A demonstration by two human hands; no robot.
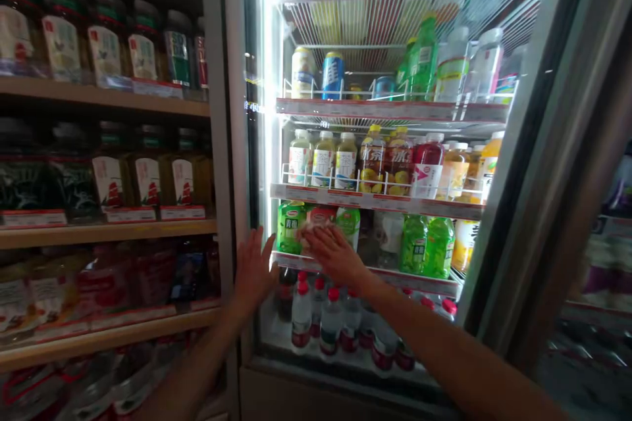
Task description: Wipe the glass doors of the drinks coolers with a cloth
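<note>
My right hand (336,254) reaches to the lower shelf of a lit drinks fridge, its fingers stretched forward and blurred. They overlap a red package (322,214) between a green carton (291,227) and another green package (349,227); whether they touch it I cannot tell. A pale patch at the fingertips is too blurred to name. My left hand (255,268) is raised with fingers apart at the fridge's left frame (230,145), holding nothing. Below my right hand stand several red-capped clear bottles (330,322).
Upper fridge shelves hold tea bottles (323,161), cans (332,75) and a green bottle (425,59). A wooden shelf unit (108,231) with jars and bags stands on the left. A dark metal frame (557,145) borders the fridge on the right.
</note>
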